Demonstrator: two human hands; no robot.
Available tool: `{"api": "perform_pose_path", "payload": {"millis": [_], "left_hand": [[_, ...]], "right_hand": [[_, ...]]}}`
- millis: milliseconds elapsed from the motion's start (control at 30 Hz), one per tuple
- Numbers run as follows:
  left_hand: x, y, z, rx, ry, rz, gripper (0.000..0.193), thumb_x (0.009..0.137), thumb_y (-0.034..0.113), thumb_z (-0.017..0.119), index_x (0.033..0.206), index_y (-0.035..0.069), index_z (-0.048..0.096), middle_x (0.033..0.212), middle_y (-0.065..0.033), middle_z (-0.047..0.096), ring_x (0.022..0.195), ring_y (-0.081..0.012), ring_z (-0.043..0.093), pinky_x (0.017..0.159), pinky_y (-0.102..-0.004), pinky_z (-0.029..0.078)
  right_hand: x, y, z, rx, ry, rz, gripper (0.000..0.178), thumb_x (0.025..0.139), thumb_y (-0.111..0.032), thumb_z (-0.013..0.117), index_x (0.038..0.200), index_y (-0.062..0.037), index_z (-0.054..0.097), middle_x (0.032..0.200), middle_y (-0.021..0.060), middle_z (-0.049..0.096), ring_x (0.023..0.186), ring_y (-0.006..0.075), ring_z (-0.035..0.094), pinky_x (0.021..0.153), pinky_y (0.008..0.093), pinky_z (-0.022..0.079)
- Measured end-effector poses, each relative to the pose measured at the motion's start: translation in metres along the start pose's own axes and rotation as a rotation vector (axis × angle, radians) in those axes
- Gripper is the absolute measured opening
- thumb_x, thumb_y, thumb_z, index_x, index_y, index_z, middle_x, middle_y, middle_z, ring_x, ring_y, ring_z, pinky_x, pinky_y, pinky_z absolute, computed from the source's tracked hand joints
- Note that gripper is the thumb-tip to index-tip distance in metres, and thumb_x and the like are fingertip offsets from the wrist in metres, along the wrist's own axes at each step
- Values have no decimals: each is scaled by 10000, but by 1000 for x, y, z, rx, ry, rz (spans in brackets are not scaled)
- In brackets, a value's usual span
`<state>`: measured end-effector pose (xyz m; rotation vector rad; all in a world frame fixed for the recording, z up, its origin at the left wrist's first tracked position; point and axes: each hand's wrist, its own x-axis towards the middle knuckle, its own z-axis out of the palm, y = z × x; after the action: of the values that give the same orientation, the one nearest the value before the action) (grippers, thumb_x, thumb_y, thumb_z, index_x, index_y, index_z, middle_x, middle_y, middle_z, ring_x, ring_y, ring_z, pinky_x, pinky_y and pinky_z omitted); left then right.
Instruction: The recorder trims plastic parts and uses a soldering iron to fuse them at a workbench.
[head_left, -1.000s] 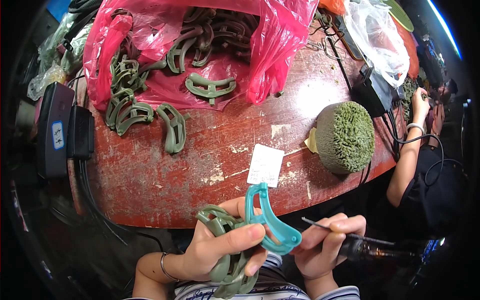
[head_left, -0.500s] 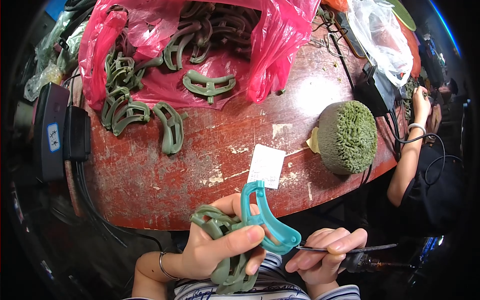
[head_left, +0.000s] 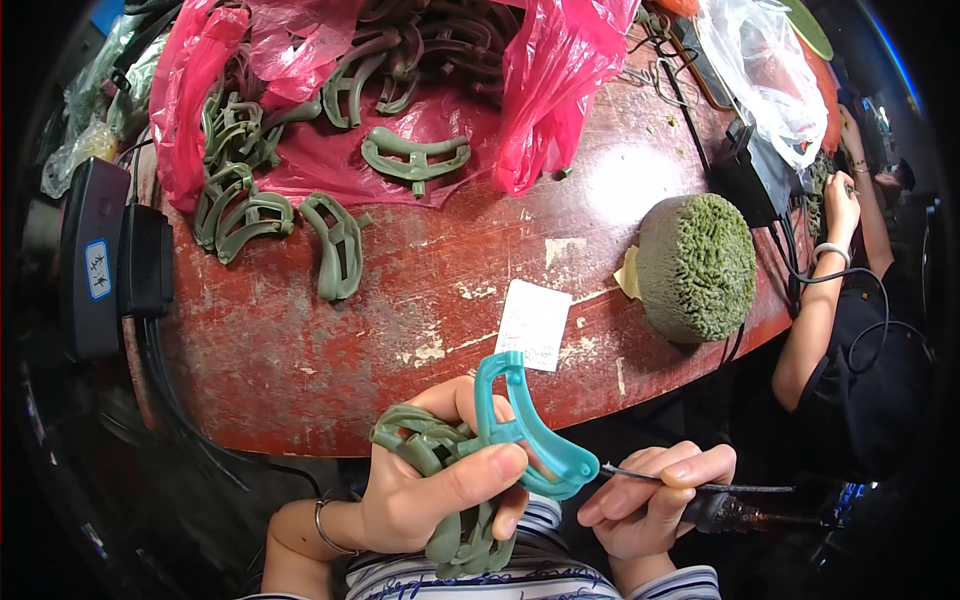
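My left hand is closed round a teal curved frame-like piece, pinched under the thumb. Several olive-green pieces of similar shape are bunched in the same palm. To the right, my right hand pinches a thin dark rod-like tool. Its tip points at the lower right end of the teal piece, a small gap away. Below that tool, a dark handle with a brownish shaft sticks out beside the right hand; I cannot tell whether the fingers grip it.
On the worn red table lie a paper slip and a rough green cylindrical block. A pink plastic bag spills more green pieces. Dark boxes and cables flank the left. A co-worker's arm reaches in at right.
The thin tool's tip has drawn slightly away from the teal piece's end. Both hands keep their holds. Another bare arm now shows at the far right, and the view has shifted slightly.
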<state>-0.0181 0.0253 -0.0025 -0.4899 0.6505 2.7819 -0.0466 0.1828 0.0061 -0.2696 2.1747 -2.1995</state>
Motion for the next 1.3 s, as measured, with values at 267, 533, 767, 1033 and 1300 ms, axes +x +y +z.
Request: {"api": "perform_pose_path", "payload": {"millis": [267, 533, 767, 1033, 1300], "left_hand": [[0, 0, 6, 115, 16, 84, 91, 784, -28, 503, 787, -13, 414, 796, -149, 541, 555, -155, 551, 468, -254, 448], [0, -1, 6, 183, 44, 147, 95, 775, -44, 513, 766, -18, 422, 776, -151, 532, 556, -151, 553, 456, -250, 451], [0, -1, 5, 189, 55, 154, 104, 770, -43, 525, 750, -16, 426, 770, -146, 529, 557, -147, 554, 453, -243, 449], [1, 1, 2, 152, 9, 86, 93, 781, -29, 518, 763, -15, 428, 768, -134, 530, 557, -144, 552, 457, -239, 443], [3, 3, 5, 20, -10, -64, 86, 794, -1, 518, 785, -11, 433, 777, -127, 536, 548, -135, 547, 455, -232, 433]], "right_hand": [[0, -3, -2, -103, -77, -6, 324, 839, -411, 416, 831, -105, 312, 486, 21, 422, 332, 110, 442, 332, 189, 378], [2, 7, 3, 3, 74, 55, 309, 842, -338, 482, 868, -69, 331, 469, 67, 414, 334, 120, 427, 297, 235, 410], [0, 8, -8, 26, -15, 14, 301, 841, -345, 473, 835, -77, 337, 456, 41, 412, 295, 119, 404, 275, 210, 368], [-1, 3, -6, -96, -35, -16, 309, 837, -389, 437, 825, -107, 312, 444, 14, 399, 295, 103, 407, 283, 181, 329], [-3, -5, -6, -55, -24, 81, 307, 851, -400, 393, 821, -115, 284, 470, -15, 396, 327, 88, 397, 332, 175, 323]]}}
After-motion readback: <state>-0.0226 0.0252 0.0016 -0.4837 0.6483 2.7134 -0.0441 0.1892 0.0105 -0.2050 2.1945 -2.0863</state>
